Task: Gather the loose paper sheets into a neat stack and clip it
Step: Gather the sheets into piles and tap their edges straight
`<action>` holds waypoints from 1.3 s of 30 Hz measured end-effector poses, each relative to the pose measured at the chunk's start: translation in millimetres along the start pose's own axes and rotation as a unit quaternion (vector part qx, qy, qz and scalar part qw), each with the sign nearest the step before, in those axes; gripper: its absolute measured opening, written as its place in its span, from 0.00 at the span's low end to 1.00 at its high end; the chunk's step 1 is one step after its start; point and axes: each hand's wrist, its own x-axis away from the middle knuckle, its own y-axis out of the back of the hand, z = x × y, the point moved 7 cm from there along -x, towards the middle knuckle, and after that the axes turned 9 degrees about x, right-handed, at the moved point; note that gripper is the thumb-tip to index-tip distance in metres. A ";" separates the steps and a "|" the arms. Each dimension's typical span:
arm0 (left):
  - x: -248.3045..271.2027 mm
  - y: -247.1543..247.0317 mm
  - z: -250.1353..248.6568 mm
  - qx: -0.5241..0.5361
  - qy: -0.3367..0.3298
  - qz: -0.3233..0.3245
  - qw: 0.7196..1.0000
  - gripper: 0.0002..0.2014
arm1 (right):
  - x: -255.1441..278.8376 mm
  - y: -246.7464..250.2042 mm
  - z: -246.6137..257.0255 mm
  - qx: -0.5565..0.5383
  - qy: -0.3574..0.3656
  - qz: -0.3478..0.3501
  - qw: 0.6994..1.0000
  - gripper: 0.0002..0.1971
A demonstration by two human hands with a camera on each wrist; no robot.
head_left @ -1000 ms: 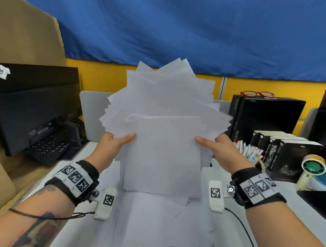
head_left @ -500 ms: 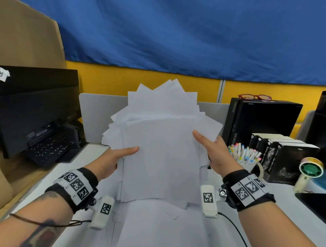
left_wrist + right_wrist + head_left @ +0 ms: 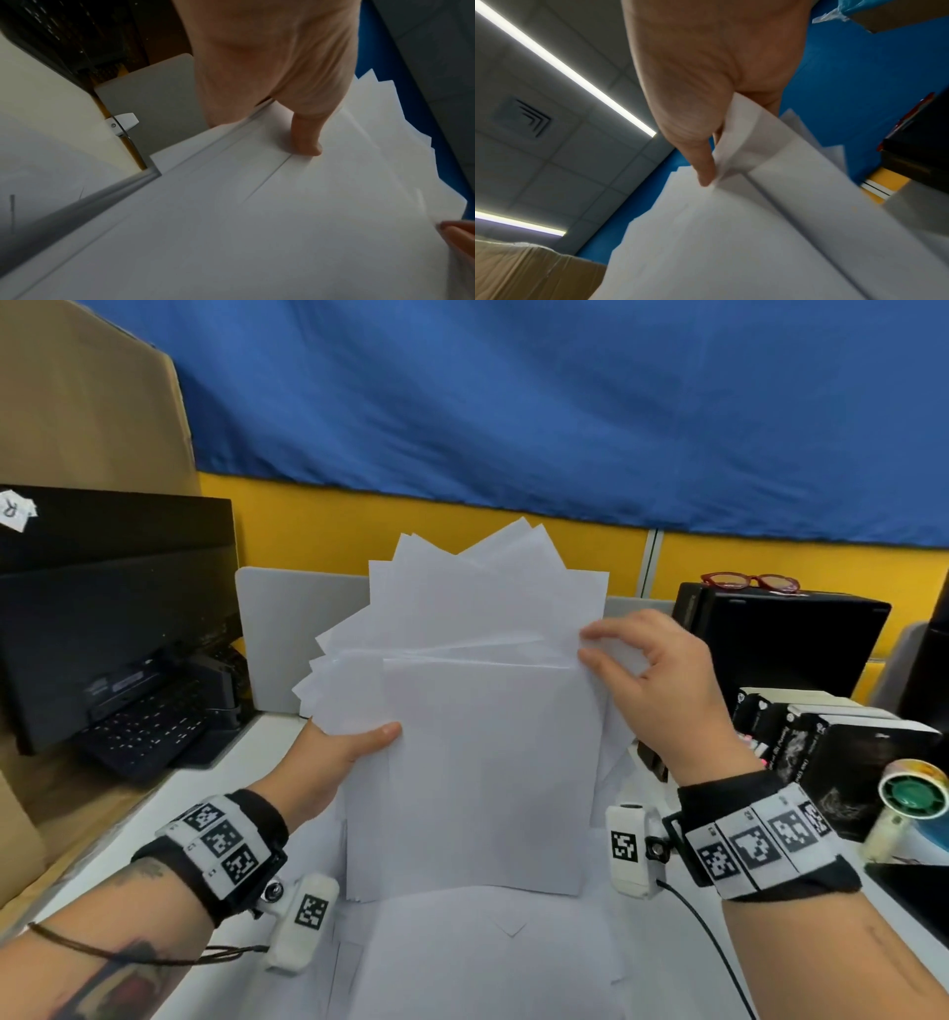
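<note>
I hold the stack of paper sheets [image 3: 488, 762] upright in front of me, its lower edge down on more loose sheets [image 3: 493, 963] that lie spread over the white bench [image 3: 683, 947]. My left hand [image 3: 328, 762] grips the stack at its left edge, the thumb laid flat across the front sheet and the fingers hidden behind the paper; the left wrist view shows that thumb [image 3: 308, 140] pressed on the front sheet. My right hand [image 3: 662, 680] is at the stack's upper right corner, thumb and forefinger pinched together on the edges of a few sheets there, the other fingers curled; in the right wrist view a sheet edge bends up against the forefinger [image 3: 706, 168]. The sheets are not squared: behind the front sheet the tops fan out in many corners, upward and to the left. To my left on the bench sit a black monitor [image 3: 102, 608] and a black keyboard [image 3: 144, 726]. To my right stand a black box [image 3: 780, 639] with red glasses [image 3: 750, 581] on top, 3 dark boxed items [image 3: 842, 742] in a row, and a small fan [image 3: 911, 796] with a green centre. A grey divider panel [image 3: 298, 634] stands behind the stack, with a blue cloth [image 3: 513, 403] hung above it.
</note>
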 end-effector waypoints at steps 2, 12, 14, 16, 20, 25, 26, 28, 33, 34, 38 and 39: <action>1.5 -1.3 -1.4 0.006 -0.002 0.017 1.000 0.47 | -0.9 2.4 2.0 0.007 -0.021 0.025 0.999 0.11; 9.1 -1.8 5.8 0.010 0.008 0.051 0.999 0.52 | 5.9 -0.4 1.1 0.070 -0.069 0.138 0.985 0.07; 9.6 -1.7 5.6 0.012 0.007 0.050 0.999 0.52 | 5.5 0.9 -4.0 0.077 -0.083 0.143 0.983 0.06; 9.9 -2.1 5.6 0.014 0.005 0.050 0.999 0.51 | 4.7 1.2 -8.4 0.079 -0.101 0.149 0.981 0.07; 9.3 -0.8 5.4 0.016 0.001 0.038 0.999 0.53 | 4.3 -0.6 -11.9 0.048 -0.123 0.175 0.976 0.05; 8.3 2.4 7.6 0.016 0.001 0.036 0.999 0.54 | 7.2 -9.4 -11.1 -0.011 -0.124 0.208 0.970 0.06; 8.4 2.7 7.8 0.017 0.002 0.035 0.999 0.54 | 7.7 -9.0 -11.9 -0.039 -0.122 0.177 0.976 0.06; 9.0 2.7 7.9 0.017 0.004 0.035 0.999 0.54 | 12.9 -9.2 -19.1 -0.106 -0.138 0.106 0.979 0.06; 9.7 3.0 9.5 0.012 0.019 0.033 0.999 0.53 | 48.8 -27.3 -52.1 -0.272 -0.261 -0.005 0.926 0.07; 9.2 3.4 9.5 0.010 0.021 0.029 0.999 0.53 | 56.8 -31.4 -60.3 -0.299 -0.293 -0.022 0.908 0.07; 6.5 7.6 11.3 0.005 0.034 0.012 0.999 0.53 | 69.8 -35.9 -81.4 -0.343 -0.357 -0.019 0.869 0.08; 6.0 9.3 12.0 0.004 0.036 0.009 0.999 0.54 | 68.0 -35.6 -79.4 -0.338 -0.350 0.019 0.874 0.07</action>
